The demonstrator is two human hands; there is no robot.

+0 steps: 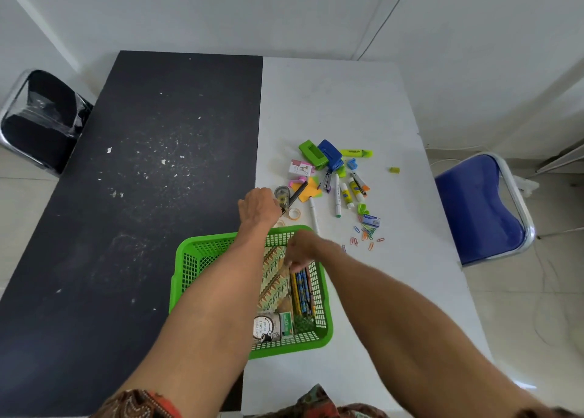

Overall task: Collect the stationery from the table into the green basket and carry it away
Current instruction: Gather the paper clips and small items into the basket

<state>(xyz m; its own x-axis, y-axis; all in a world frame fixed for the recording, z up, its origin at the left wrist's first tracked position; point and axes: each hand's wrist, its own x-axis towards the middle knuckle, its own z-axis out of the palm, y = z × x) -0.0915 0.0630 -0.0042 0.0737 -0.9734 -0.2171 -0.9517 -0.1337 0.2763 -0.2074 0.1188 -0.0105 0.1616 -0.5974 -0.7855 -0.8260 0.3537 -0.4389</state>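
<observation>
White counter (331, 101) carries the green basket (186, 259) at lower centre, its long axis running up the frame, with pencils (301, 291) inside lying along it. Markers (337, 196), a tape roll (294, 214) and paper clips (366, 237) lie just beyond. The left hand (257, 207) is beside the tape roll and the right hand (301, 248) hovers over the far rim. Whether either hand's fingers clasp anything, I cannot tell. The basket looks like light, stiff lattice plastic, probably best lifted by both side rims.

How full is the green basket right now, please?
Partly filled. The green basket holds a patterned book, pencils and small boxes, while other stationery lies outside on the white table.
</observation>
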